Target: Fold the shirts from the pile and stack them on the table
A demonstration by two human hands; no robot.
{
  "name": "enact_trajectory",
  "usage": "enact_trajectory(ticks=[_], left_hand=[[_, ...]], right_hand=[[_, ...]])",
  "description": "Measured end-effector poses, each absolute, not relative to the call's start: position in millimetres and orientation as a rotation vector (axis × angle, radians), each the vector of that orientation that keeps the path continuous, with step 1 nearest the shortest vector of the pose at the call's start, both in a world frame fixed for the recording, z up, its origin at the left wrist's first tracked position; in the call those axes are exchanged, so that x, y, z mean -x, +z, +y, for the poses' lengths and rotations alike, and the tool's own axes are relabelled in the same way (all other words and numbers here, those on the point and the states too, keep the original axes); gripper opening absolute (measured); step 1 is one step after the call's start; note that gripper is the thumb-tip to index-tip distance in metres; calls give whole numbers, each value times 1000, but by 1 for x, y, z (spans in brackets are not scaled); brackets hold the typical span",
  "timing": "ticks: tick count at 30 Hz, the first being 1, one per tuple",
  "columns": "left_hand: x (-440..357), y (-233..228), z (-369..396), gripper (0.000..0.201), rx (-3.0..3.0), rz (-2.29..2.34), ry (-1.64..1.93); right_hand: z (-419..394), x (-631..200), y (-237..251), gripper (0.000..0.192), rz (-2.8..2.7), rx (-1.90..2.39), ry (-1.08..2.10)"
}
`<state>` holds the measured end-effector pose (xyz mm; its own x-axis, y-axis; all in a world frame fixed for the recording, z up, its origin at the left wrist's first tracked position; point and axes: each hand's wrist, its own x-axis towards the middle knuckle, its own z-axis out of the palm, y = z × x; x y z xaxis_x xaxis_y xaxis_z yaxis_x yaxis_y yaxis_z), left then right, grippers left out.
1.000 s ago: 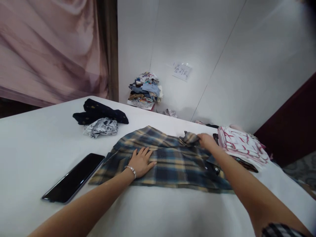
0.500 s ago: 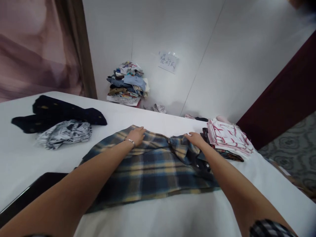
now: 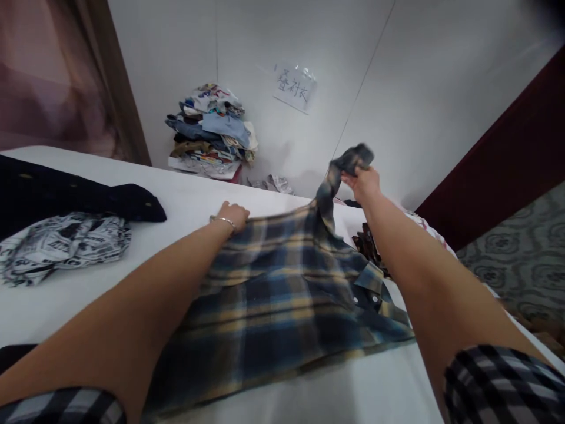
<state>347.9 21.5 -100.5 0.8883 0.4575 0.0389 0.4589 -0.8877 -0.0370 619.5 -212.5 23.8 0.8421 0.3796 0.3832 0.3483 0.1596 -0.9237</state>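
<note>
A blue, black and yellow plaid shirt [image 3: 273,300] lies spread on the white table in front of me. My left hand [image 3: 233,217], with a bracelet at the wrist, is closed on its far left edge, fingers curled there. Above the far right of the cloth, my right hand [image 3: 365,184] is raised, pinching the shirt's sleeve, which hangs down from it, twisted and blurred at the end. The collar, with two pale buttons, rests flat at the right, below my right forearm.
On the left lie a dark garment [image 3: 110,197] and a crumpled black-and-white printed one [image 3: 66,244]. Folded clothes, partly hidden by my right arm, sit at the right. Beyond the white table [image 3: 185,203] rise a clothing pile [image 3: 212,132] and a wall with a paper sign [image 3: 293,87].
My right hand has lifted the sleeve up and away from the table. My left hand has shifted slightly left and farther away in view. The view has turned right.
</note>
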Motion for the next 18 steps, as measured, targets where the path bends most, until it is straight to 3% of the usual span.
enact_trajectory(ticks=[4, 10, 18], left_hand=[[-326, -70, 42, 34, 2897, -941, -348], [-287, -57, 43, 37, 2917, -1032, -394], [-230, -49, -6, 33, 2894, -669, -438]], right_hand=[[-213, -607, 45, 16, -646, 1180, -27], [-254, -562, 18, 20, -598, 1253, 35], [-323, -537, 29, 19, -584, 1043, 72]])
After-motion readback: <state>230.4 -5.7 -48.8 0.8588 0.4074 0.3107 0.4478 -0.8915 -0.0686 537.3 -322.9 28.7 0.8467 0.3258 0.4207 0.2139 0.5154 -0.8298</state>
